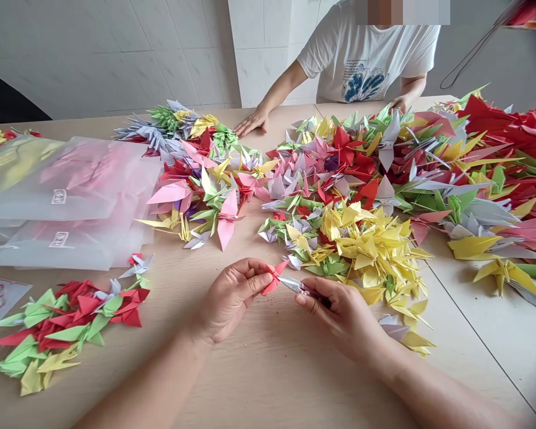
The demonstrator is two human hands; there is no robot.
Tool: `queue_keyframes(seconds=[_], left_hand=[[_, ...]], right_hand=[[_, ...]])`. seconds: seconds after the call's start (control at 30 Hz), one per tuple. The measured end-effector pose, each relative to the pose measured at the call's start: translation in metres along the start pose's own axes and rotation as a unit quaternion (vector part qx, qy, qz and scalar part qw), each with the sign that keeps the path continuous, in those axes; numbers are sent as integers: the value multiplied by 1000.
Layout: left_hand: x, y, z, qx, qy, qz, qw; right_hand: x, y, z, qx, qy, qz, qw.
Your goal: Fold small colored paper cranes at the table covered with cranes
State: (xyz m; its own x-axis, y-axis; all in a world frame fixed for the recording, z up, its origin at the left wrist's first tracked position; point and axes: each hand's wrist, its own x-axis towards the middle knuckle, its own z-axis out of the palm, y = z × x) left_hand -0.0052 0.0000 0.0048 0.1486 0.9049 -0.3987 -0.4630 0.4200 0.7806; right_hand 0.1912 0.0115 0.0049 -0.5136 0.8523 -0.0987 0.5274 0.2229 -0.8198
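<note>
Between the thumb and fingers of my left hand (232, 298) is a small red paper crane (274, 277), held up over the table. My right hand (339, 313) is closed round the dark handles of a pair of pliers (293, 284). Their silver jaws point left and meet the crane's side; whether they grip the paper I cannot tell. Just beyond my right hand lies a heap of yellow paper cranes (370, 244). A pink crane (227, 219) rests on the table beyond my left hand.
Red and green cranes (78, 316) lie at the left, below stacked frosted plastic bags (67, 202) of cranes. Many mixed cranes (295, 173) cover the far side, with large red ones (509, 137) at the right. Across the table (259, 375), a person in a white shirt (366, 56) rests one hand there.
</note>
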Motion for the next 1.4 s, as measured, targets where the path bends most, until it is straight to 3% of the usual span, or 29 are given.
queue_keyframes(seconds=[1.4], left_hand=[[1,-2,-3,16,-20,-1,1000]], right_hand=[[-1,0,0,9,-12,16,1000]])
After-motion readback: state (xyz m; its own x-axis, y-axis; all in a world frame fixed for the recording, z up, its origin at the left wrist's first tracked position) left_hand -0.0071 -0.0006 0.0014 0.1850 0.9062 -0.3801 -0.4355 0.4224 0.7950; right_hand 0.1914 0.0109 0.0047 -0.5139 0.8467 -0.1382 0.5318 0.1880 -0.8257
